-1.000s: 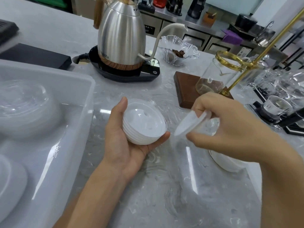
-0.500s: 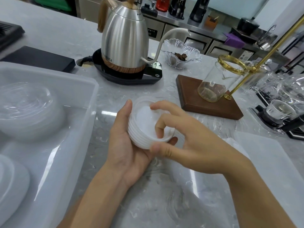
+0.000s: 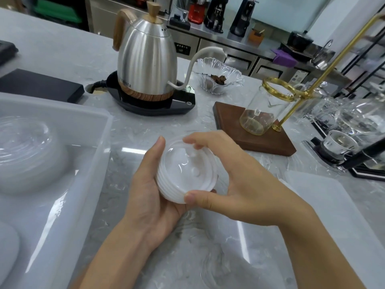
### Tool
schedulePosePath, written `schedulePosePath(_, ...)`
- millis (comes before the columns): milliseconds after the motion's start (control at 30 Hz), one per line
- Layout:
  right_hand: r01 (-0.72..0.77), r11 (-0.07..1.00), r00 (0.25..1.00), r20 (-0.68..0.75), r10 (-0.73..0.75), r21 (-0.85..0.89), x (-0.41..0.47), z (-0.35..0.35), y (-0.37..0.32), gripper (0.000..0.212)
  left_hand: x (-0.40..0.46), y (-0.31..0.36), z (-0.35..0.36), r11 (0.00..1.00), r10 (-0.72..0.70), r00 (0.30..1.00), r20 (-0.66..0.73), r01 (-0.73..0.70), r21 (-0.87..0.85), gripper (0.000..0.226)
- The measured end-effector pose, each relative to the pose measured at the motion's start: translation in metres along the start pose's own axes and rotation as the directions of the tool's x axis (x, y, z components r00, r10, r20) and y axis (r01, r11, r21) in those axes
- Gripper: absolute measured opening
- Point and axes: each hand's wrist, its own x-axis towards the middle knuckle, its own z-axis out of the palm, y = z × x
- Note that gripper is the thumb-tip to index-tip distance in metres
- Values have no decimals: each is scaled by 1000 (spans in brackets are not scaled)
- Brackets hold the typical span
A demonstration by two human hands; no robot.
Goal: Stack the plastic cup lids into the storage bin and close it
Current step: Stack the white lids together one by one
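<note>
A nested stack of translucent white cup lids (image 3: 185,174) rests in my left hand (image 3: 150,197), held above the marble counter. My right hand (image 3: 239,184) grips the same stack from the right, forefinger on its far rim and thumb on its near rim. The translucent storage bin (image 3: 83,184) stands at the left with another pile of clear lids (image 3: 25,155) inside, and a white lid pile (image 3: 6,253) at its near corner. The bin's flat translucent cover (image 3: 343,215) lies on the counter at the right.
A steel gooseneck kettle (image 3: 145,61) on a black base stands behind my hands. A glass dish (image 3: 218,78), a wooden block with a glass jar and brass stand (image 3: 260,119), and glassware (image 3: 354,122) sit at the right. A black slab (image 3: 41,84) lies at the far left.
My right hand brought a single lid from the right onto the stack in my left hand. It now clasps the stack's rim with thumb and forefinger.
</note>
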Motion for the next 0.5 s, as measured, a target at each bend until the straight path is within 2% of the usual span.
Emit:
schedulePosePath(133,-20,1000,999,37,20,-17,0,-2,1,90,0,1,1,999,16,999,-30,-15,51,57)
schedulePosePath(267,-3,1000,999,52,4,-15,-2,-5,3,86,-1,2,5,998,-1,999,-53,5,70,59)
schedulePosePath(500,-28,997,997,78,23,66,-3,-8,5,91,-3,3,9,997,-29,995,-96,35,65,66)
